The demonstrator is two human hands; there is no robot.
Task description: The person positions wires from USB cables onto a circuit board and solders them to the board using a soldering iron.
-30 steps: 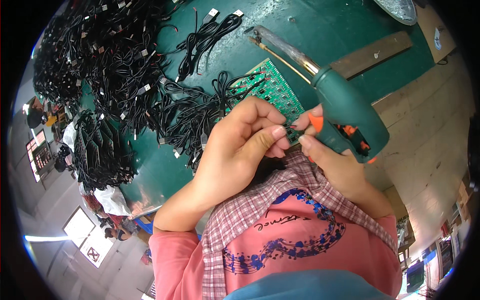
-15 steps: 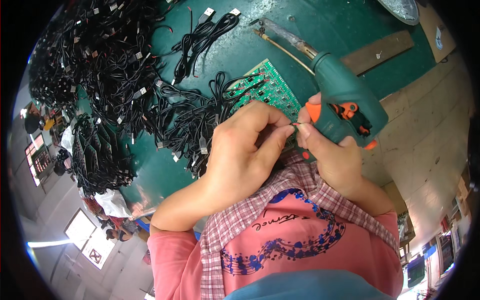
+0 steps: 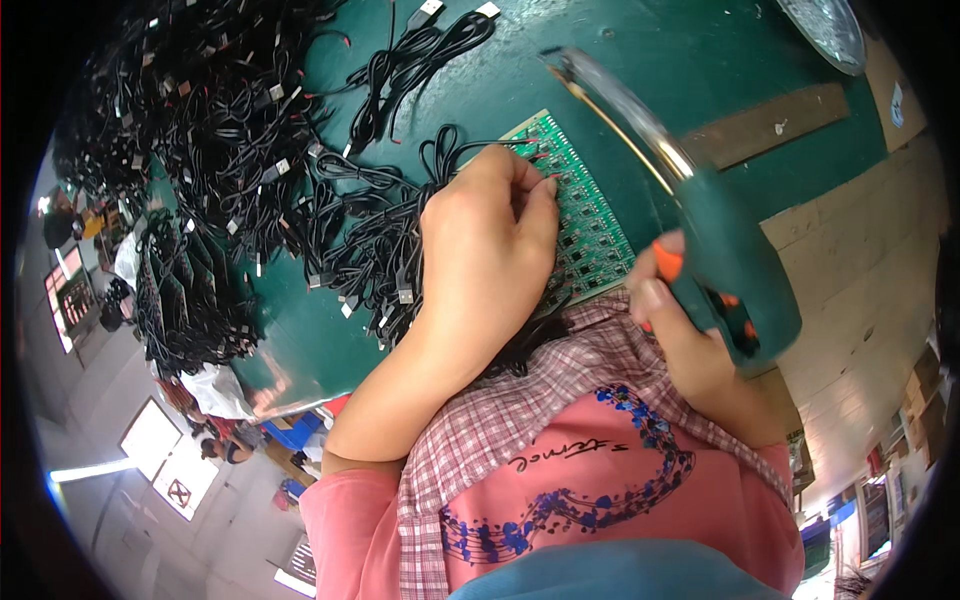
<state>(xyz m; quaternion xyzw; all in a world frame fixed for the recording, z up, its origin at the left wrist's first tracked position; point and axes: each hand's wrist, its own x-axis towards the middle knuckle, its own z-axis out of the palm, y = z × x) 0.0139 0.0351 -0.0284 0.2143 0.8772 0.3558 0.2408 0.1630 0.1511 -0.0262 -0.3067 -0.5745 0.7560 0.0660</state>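
Note:
My left hand (image 3: 485, 235) is pinched over the upper left part of a green circuit board (image 3: 592, 232), its fingertips closed on the thin wire end of a black USB cable, mostly hidden by the fingers. Red wire tips of other cables meet the board just above. In my right hand (image 3: 685, 330) is a green soldering gun (image 3: 745, 255) with an orange trigger, its fingers wrapped round the handle. The gun's long tip and a thin brass-coloured tube point up and left, past the board's far right side, not touching it.
Black USB cables (image 3: 365, 250) are heaped left of the board, with a larger mass (image 3: 210, 120) beyond. One bundled cable (image 3: 420, 60) lies at the back. A flat wooden strip (image 3: 770, 128) and a round clear dish (image 3: 825, 30) are at the right of the green table.
My hands have separated. The left moved up over the board with the wire end; the right moved right and down, the soldering gun shifting with it and now gripped by its handle.

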